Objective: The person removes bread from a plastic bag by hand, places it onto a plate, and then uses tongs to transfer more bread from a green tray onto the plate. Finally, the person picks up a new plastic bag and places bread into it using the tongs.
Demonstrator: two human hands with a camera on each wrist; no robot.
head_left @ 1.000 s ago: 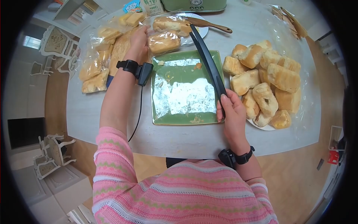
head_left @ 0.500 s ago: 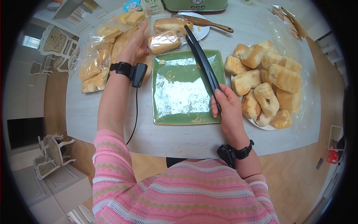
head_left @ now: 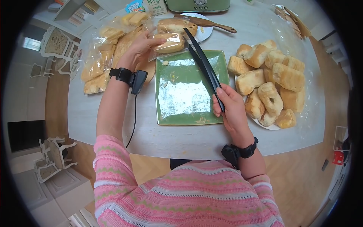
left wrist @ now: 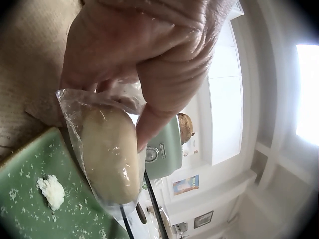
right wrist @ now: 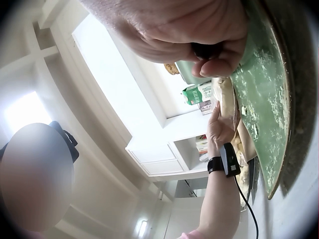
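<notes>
Right grip (head_left: 231,105) mine, curled round black tongs (head_left: 210,72); tongs slant above green plate (head_left: 187,113), tips parted by right end of bagged roll (head_left: 171,44). Left grip (head_left: 138,48) clamped on bagged roll, at plate's far left corner. Left: more bagged bread (head_left: 92,70). Right: bread heap (head_left: 289,77). Far: wooden utensil (head_left: 224,27), green appliance (head_left: 215,5) on tabletop (head_left: 143,142).

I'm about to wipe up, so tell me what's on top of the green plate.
Pale crumbs and one larger white lump lie on the green plate. The black tongs, and the right hand holding them, hide part of its right side; anything beneath them cannot be seen.
</notes>
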